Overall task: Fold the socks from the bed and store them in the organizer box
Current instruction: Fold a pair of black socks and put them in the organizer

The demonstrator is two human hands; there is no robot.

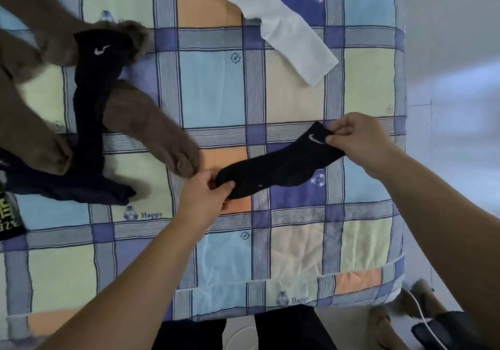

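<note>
On the bed [227, 84], one white sock [286, 33], two black socks [273, 171].

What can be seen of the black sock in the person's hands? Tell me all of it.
The black sock is a dark knit crew sock with a small pale swoosh logo near its cuff. It lies stretched out flat on the checked bedsheet, slanting from lower left to upper right, unfolded. The left hand pinches its toe end; the right hand pinches the cuff. The heel bulges toward the person. No other sock touches it.
</note>
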